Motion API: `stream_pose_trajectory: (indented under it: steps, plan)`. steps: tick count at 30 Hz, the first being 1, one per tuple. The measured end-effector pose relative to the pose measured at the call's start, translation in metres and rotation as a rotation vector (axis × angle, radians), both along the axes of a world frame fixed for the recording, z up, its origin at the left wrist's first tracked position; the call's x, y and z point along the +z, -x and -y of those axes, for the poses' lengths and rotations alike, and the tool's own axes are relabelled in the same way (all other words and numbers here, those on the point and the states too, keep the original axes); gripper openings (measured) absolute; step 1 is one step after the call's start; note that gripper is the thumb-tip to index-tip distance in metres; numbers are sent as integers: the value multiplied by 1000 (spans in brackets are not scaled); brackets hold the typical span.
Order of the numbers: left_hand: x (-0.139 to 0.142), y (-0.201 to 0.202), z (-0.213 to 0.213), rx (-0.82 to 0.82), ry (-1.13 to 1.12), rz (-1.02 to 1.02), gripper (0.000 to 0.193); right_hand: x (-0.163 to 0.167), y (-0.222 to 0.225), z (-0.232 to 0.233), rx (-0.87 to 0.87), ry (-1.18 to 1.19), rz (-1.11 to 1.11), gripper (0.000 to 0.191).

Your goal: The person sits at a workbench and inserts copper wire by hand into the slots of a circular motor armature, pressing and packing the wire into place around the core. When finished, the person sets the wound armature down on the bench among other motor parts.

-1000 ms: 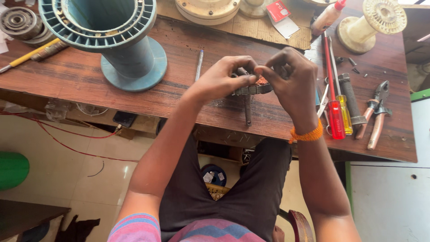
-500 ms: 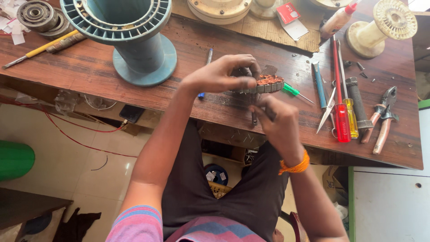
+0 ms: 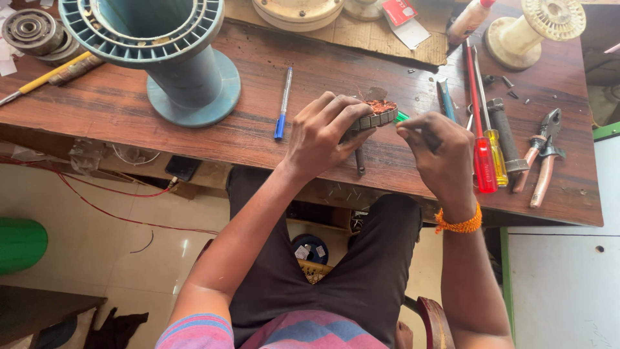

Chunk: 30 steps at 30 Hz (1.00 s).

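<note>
Left hand [image 3: 323, 132] was raised over the bench edge, palm down, fingers curled in a clamping grip, forearm angled up from lower left. Right hand [image 3: 439, 155] sat just beside it, apart, fingers pinched together, wrist bent, forearm nearly vertical.

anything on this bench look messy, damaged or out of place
Mostly an untidy bench, nothing broken. A few small screws lie loose near the cream spool. The pliers rest close to the table edge. The copper winding on the wound core in the left hand looks frayed.
</note>
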<state>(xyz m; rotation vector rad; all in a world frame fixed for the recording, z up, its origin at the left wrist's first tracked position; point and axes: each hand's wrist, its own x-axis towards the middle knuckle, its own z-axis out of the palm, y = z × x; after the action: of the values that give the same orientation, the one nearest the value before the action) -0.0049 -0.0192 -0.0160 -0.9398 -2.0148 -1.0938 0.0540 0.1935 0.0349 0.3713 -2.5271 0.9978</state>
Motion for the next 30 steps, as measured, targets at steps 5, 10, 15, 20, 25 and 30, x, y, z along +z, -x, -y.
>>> stream_pose_trajectory:
  steps: [5, 10, 15, 20, 25, 30]
  plan:
    - [-4, 6, 5, -8, 85, -90, 39, 10, 15, 12, -60, -39, 17, 8]
    - [-8, 10, 10, 1, 95, -127, 40, 7, 37, 20, 57, 17, -13, 6]
    - [-9, 18, 11, -71, 53, 21, 45, -1, 58, 17, 38, 20, 59, 11]
    - [-5, 33, 0, -99, -137, 536, 44, -11, 75, 12, 43, -34, -120, 24]
    - [0, 59, -8, -274, -85, 685, 31, -11, 80, 17, -19, 6, -103, 28]
    - [-4, 71, 20, -694, -157, 1039, 24, 6, 48, 15, 80, -44, -58, 17]
